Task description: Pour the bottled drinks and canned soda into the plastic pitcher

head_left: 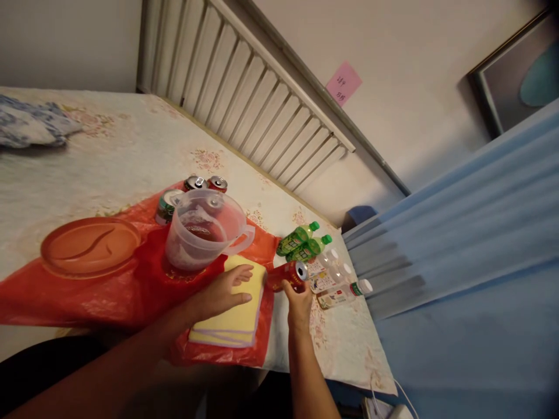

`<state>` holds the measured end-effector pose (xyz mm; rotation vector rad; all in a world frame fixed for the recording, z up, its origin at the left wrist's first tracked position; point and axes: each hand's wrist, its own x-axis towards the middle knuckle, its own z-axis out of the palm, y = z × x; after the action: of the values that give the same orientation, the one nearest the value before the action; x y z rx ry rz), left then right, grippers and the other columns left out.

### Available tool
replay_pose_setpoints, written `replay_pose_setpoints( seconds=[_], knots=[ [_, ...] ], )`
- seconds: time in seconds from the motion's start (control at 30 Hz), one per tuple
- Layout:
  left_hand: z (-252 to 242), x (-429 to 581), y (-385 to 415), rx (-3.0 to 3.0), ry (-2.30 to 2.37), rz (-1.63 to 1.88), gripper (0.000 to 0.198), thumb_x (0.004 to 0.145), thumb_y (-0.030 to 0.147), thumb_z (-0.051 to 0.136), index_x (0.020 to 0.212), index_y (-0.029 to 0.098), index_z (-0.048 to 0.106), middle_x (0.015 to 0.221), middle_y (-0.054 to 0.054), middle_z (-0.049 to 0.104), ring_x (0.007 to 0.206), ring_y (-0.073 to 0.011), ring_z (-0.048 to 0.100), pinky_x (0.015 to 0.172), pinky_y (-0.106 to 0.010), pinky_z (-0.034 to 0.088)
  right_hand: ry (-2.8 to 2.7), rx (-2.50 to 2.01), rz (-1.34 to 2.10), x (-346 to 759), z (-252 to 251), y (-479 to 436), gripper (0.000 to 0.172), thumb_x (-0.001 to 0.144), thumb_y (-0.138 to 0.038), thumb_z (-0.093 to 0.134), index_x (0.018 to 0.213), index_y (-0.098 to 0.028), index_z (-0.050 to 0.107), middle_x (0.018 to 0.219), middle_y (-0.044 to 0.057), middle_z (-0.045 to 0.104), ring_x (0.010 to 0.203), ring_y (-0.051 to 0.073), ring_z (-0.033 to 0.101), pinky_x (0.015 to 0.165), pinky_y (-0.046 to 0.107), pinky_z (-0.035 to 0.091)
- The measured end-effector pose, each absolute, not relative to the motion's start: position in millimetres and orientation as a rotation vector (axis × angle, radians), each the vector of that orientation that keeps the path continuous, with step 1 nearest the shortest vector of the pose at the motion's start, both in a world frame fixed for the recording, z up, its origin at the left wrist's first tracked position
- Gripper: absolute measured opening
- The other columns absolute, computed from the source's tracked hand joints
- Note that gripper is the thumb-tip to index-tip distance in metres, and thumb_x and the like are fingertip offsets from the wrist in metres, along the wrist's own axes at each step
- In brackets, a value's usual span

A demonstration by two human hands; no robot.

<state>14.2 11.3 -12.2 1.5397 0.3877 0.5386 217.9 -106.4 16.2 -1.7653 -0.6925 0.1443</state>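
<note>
A red drink can (283,274), its top opened, is gripped by my right hand (299,299) at the right edge of the red plastic sheet (257,356). My left hand (227,290) hovers over or rests on the folded yellow cloth (236,321), fingers apart and nothing in them; contact is hard to tell. Just beyond it stands a clear plastic pitcher (186,256) with dark liquid (198,230) and some foam inside. Behind the pitcher are a green can (165,208), a dark-topped can (195,183) and another red can (218,184).
An orange-red lid (91,247) lies left of the pitcher. Right of my right hand are green-labelled bottles (297,241) and several clear bottles (334,295) with white caps. A radiator (253,93) borders the table's back; a blue curtain (458,279) hangs at right. Patterned fabric (32,122) lies far left.
</note>
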Motion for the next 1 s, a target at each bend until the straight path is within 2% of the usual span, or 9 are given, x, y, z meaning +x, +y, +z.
replay_pose_setpoints(
  seconds=[0.1,0.2,0.47,0.67,1.0],
  knots=[
    [-6,10,10,1.525,0.387,0.472,0.069,0.075,0.036,0.066,0.137,0.014,0.046,0.131,-0.018,0.061,0.119,-0.0289,0.06,0.105,-0.043,0.047,-0.635,-1.813,0.008,249,9,-94,0.039,0.059,-0.04,0.083,0.087,-0.018,0.068,0.075,0.002,0.072,0.066,0.018,0.062,0.063,0.028,0.05],
    [-9,12,9,1.528,0.423,0.422,0.067,0.072,0.035,0.065,0.133,0.014,0.049,0.125,-0.016,0.063,0.112,-0.0276,0.061,0.102,-0.042,0.049,-0.627,-1.835,-0.034,272,-3,-81,0.041,0.059,-0.042,0.083,0.087,-0.016,0.067,0.08,0.003,0.072,0.071,0.019,0.062,0.069,0.03,0.05],
    [-14,12,9,1.526,0.433,0.408,0.065,0.072,0.037,0.064,0.132,0.015,0.05,0.12,-0.013,0.063,0.108,-0.0258,0.062,0.099,-0.04,0.051,-0.623,-1.849,-0.029,293,-29,-47,0.047,0.055,-0.044,0.082,0.09,-0.015,0.068,0.083,0.005,0.072,0.077,0.021,0.063,0.075,0.033,0.05],
    [-13,13,9,1.543,0.457,0.417,0.068,0.071,0.038,0.062,0.132,0.01,0.051,0.119,-0.016,0.063,0.105,-0.0265,0.063,0.099,-0.042,0.051,-0.658,-1.829,-0.007,296,-39,-39,0.053,0.058,-0.043,0.078,0.1,-0.013,0.069,0.096,0.01,0.075,0.087,0.025,0.066,0.082,0.035,0.051],
    [-24,14,9,1.548,0.463,0.447,0.064,0.073,0.035,0.061,0.131,0.012,0.052,0.117,-0.014,0.066,0.103,-0.0249,0.064,0.097,-0.042,0.052,-0.742,-1.789,-0.013,280,-69,-53,0.046,0.066,-0.035,0.07,0.106,-0.013,0.066,0.096,0.01,0.074,0.082,0.022,0.066,0.078,0.034,0.052]
  ],
)
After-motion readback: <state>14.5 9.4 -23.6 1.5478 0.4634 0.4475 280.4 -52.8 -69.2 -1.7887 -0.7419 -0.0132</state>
